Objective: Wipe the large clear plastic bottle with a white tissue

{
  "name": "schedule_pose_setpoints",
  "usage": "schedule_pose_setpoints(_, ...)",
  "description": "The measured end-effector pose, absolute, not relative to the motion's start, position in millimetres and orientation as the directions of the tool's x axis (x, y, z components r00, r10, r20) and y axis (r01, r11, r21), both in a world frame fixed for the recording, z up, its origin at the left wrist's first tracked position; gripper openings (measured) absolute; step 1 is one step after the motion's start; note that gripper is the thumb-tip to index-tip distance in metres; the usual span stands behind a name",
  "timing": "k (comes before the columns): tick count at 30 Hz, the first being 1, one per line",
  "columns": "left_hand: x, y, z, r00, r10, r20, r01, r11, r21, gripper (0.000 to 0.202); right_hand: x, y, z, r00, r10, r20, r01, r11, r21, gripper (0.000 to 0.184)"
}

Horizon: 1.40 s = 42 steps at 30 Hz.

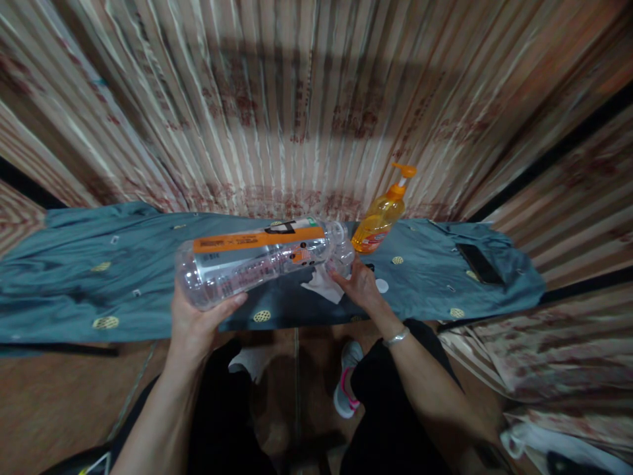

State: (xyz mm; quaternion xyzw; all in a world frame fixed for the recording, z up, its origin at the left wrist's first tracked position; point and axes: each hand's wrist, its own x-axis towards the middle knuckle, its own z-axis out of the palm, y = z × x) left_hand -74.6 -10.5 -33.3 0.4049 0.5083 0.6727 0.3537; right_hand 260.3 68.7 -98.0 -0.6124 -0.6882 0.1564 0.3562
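Observation:
My left hand [195, 323] is wrapped round the base end of a large clear plastic bottle [257, 260] with an orange and grey label. The bottle lies tilted on its side above the cloth, its neck end pointing right. At that end my right hand [359, 284] grips a small clear rounded container [342, 254], close against the bottle's mouth. Whether the two touch I cannot tell. Below them a crumpled white tissue [324, 285] hangs or lies by my right fingers. Just behind stands an orange pump bottle [380, 221] with amber liquid.
A teal patterned cloth [138, 284] covers the narrow table. Toward the right lies a dark phone [479, 264]. A white disc [381, 285] rests near my right wrist. Striped curtains [277, 132] hang behind and at both sides, with dark frame bars [558, 155].

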Motion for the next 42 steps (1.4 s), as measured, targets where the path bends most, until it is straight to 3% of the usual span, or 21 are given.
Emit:
schedule_pose_setpoints(8, -72.5, -11.1, -33.3, -0.454, 0.875, 0.167, -0.079, -0.226, 0.971, 0.118, 261.6, 69.9, -101.5, 0.005, 0.948, 0.317, 0.747, 0.207, -0.632, 0.069)
schedule_pose_setpoints(14, -69.9, -11.4, -29.6, -0.464, 0.870, 0.170, -0.086, -0.235, 0.968, 0.117, 260.2, 68.5, -98.9, 0.012, 0.954, 0.298, 0.729, 0.195, -0.656, 0.063)
schedule_pose_setpoints(29, -66.8, -10.4, -27.5, -0.459, 0.866, 0.198, -0.069, -0.256, 0.964, 0.122, 260.6, 69.7, -103.1, 0.029, 0.949, 0.314, 0.744, 0.189, -0.641, 0.070)
schedule_pose_setpoints(35, -69.4, -9.5, -33.1, -0.447, 0.863, 0.235, -0.037, -0.280, 0.959, 0.113, 258.5, 67.9, -98.8, 0.029, 0.951, 0.306, 0.721, 0.193, -0.666, 0.062)
schedule_pose_setpoints(42, -69.3, -9.1, -32.9, -0.464, 0.863, 0.199, -0.084, -0.267, 0.960, 0.119, 255.6, 65.7, -91.3, 0.042, 0.962, 0.268, 0.749, 0.147, -0.646, 0.063)
